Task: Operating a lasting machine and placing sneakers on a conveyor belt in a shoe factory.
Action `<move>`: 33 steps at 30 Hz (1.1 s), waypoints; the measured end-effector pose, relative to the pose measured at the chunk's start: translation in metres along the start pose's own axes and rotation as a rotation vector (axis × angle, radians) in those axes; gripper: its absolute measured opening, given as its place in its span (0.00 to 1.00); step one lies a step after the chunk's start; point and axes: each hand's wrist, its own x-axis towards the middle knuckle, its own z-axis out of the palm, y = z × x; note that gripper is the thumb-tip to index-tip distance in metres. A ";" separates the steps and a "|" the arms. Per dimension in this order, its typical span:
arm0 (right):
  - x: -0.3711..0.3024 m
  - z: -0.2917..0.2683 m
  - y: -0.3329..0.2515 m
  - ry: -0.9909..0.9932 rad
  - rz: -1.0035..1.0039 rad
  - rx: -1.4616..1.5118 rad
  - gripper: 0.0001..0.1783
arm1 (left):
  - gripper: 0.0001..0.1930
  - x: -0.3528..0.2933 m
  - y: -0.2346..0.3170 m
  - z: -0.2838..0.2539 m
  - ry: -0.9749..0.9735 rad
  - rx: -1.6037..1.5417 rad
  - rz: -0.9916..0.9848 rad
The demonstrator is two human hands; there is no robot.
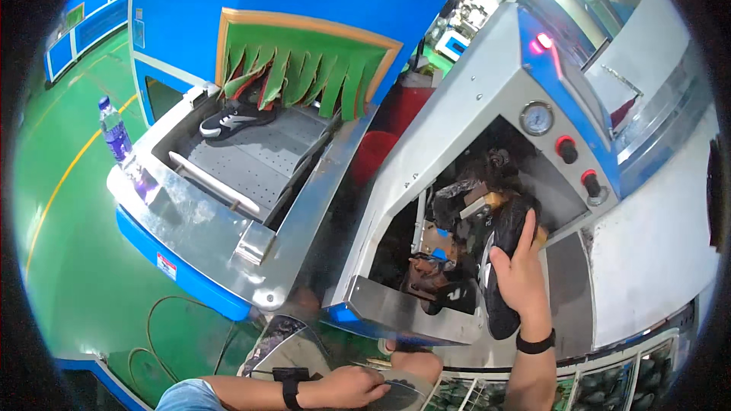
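Observation:
A black shoe with a white sole edge stands steeply tilted at the opening of the grey machine on the right. My right hand grips it from the right side, thumb and forefinger stretched along it; the other fingers are partly hidden. The shoe's upper end reaches the dark clamp parts inside the machine. Low in the view, over my lap, my left hand has its fingers curled together, with nothing visible in them. Its palm side is hidden.
On the left, a conveyor carries another black-and-white shoe by a green strip curtain. A bottle of purple liquid stands at its edge. The machine has a pressure gauge and knobs. A rack sits lower right.

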 end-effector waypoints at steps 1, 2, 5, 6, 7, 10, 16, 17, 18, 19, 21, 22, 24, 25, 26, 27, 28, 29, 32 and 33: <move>-0.007 -0.008 -0.003 0.159 -0.090 -0.071 0.52 | 0.23 0.000 0.003 0.005 0.002 0.015 0.006; -0.015 -0.016 -0.007 0.180 -0.089 -0.070 0.52 | 0.23 0.003 0.003 0.008 0.002 0.008 0.046; -0.050 -0.021 -0.015 0.207 0.006 0.016 0.53 | 0.22 0.008 0.011 0.012 0.015 -0.029 0.086; -0.064 -0.023 -0.018 0.214 0.004 0.027 0.53 | 0.21 0.011 0.013 0.010 0.027 -0.067 0.098; -0.082 -0.025 -0.019 0.243 -0.016 0.076 0.53 | 0.22 0.016 0.012 0.006 -0.051 -0.083 0.033; -0.151 -0.013 -0.020 0.268 -0.020 -0.139 0.55 | 0.24 0.020 0.019 -0.003 -0.124 -0.618 -0.065; -0.273 -0.024 -0.021 -0.057 -0.129 -0.060 0.48 | 0.32 0.023 0.074 -0.022 -0.463 -1.703 -0.244; -0.272 -0.037 -0.030 -0.083 -0.341 -0.015 0.47 | 0.33 0.028 0.054 -0.014 -0.579 -1.676 -0.247; -0.263 -0.050 -0.042 -0.100 -0.529 0.021 0.46 | 0.31 0.029 0.055 -0.002 -0.452 -1.436 -0.453; -0.261 -0.052 -0.049 -0.160 -0.221 0.280 0.34 | 0.28 0.028 0.044 0.009 -0.342 -1.350 -0.515; -0.247 -0.037 -0.025 -0.213 0.173 1.008 0.60 | 0.25 0.014 0.035 0.009 -0.171 -1.183 -0.561; -0.223 -0.034 -0.029 -0.119 0.356 1.317 0.51 | 0.23 0.008 0.047 -0.006 -0.145 -1.099 -0.550; -0.156 -0.018 -0.022 -0.164 0.553 1.913 0.36 | 0.24 -0.008 0.043 -0.017 -0.038 -0.804 -0.588; -0.134 -0.017 -0.026 -0.108 0.483 1.931 0.26 | 0.24 -0.015 0.026 -0.007 0.026 -0.741 -0.526; -0.124 0.008 -0.007 -0.109 0.540 2.124 0.22 | 0.23 -0.017 0.039 -0.004 0.089 -0.754 -0.498; -0.112 0.011 -0.022 0.016 0.539 2.146 0.23 | 0.17 -0.017 0.035 0.000 0.206 -0.733 -0.365; -0.111 0.017 -0.033 0.140 0.524 2.125 0.24 | 0.19 -0.021 0.011 0.011 0.306 -0.836 -0.320; -0.117 0.011 -0.037 0.201 0.450 2.055 0.29 | 0.20 -0.023 0.009 0.008 0.281 -0.802 -0.281; -0.182 0.008 -0.016 0.277 0.205 1.793 0.38 | 0.22 -0.036 0.000 -0.002 0.199 -0.716 -0.252; -0.210 0.033 0.006 0.498 0.111 1.204 0.41 | 0.22 -0.040 -0.004 0.002 0.235 -0.712 -0.205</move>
